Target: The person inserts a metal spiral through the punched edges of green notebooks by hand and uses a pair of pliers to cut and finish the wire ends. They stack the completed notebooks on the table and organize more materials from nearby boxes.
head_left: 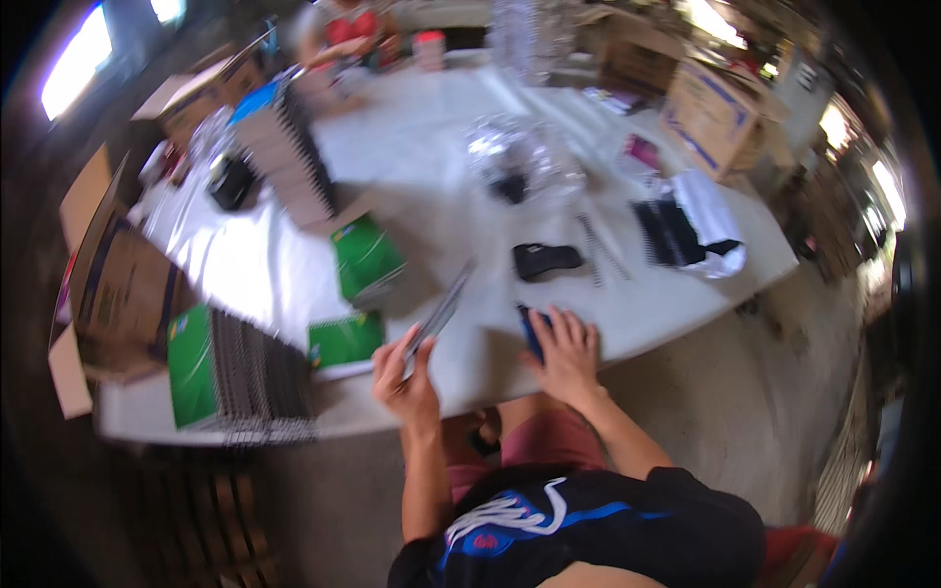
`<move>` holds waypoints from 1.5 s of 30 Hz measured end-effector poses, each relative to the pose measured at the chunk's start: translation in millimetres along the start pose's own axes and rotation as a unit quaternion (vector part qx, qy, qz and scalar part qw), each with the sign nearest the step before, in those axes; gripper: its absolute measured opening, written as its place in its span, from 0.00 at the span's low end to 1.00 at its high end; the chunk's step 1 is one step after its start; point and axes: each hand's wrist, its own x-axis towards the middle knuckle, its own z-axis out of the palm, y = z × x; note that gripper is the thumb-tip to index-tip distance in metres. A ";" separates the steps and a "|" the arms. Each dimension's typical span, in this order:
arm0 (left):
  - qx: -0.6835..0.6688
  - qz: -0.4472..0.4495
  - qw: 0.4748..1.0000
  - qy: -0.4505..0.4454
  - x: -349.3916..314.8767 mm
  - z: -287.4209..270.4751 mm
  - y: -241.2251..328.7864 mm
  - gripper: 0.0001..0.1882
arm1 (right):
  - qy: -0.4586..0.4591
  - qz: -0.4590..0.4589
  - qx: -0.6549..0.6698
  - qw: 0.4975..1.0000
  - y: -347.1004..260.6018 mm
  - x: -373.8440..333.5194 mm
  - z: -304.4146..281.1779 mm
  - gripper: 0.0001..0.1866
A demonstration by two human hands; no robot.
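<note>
My left hand (406,382) is closed around a thin, flat grey strip-like thing (441,312), tilted up over the table; blur hides its exact kind. My right hand (570,358) rests low near the table's front edge. Between its thumb and forefinger lies a blue-handled tool with a dark tip (532,331), its lower part covered by the hand. Just left of my left hand is a green spiral notebook (345,340). Behind that sits a small pile of green notebooks (368,257). Beyond my right hand lies a black pouch-like thing (546,260), with thin wire spirals (602,251) beside it.
A long row of green spiral notebooks (235,372) stands at the near left. Behind it rises a tall notebook stack (284,157). Open cartons (132,294) flank the table (431,147). Clear plastic (524,152) and black spirals (671,230) lie farther off. A person (348,34) sits opposite.
</note>
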 end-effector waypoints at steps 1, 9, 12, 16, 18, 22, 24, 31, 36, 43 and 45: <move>0.024 0.032 0.999 0.008 0.6 5.2 -1.1 0.18 | 0.001 -0.005 0.012 1.000 -0.4 -2.7 0.2 0.34; 0.098 0.122 0.987 0.019 8.5 -0.6 17.7 0.17 | 0.059 -0.112 0.325 0.937 -52.7 6.8 -86.3 0.25; 0.127 0.142 0.982 0.017 7.9 -0.7 21.4 0.19 | 0.075 -0.158 0.288 0.942 -72.6 8.9 -103.3 0.22; 0.138 0.160 0.977 0.019 8.6 -1.0 23.7 0.22 | 0.079 -0.174 0.273 0.943 -79.0 12.3 -106.4 0.22; 0.142 0.163 0.976 0.008 9.1 -1.7 26.4 0.23 | 0.081 -0.185 0.255 0.946 -80.5 14.6 -107.4 0.21; 0.140 0.168 0.976 0.017 7.0 -1.3 26.6 0.24 | -0.025 -0.193 0.352 0.916 -75.2 15.4 -102.3 0.22; 0.138 0.184 0.973 0.024 4.5 -0.9 25.0 0.23 | -0.285 -0.025 0.640 0.713 -67.4 18.1 -110.1 0.24; -0.005 0.036 0.997 0.070 1.4 -1.3 14.6 0.24 | -0.166 -0.111 0.429 0.881 -54.9 9.0 -88.7 0.23; -0.155 -0.066 0.982 0.091 9.2 -19.1 26.8 0.17 | -0.097 0.020 0.052 0.994 6.9 4.8 -38.9 0.24; -0.224 -0.033 0.965 0.130 -7.2 -34.2 52.4 0.18 | -0.029 -0.092 0.676 0.731 -67.7 41.5 -75.7 0.31; -0.169 0.073 0.972 0.143 -7.7 -42.5 64.4 0.19 | -0.036 -0.103 0.769 0.629 -88.8 49.3 -76.3 0.29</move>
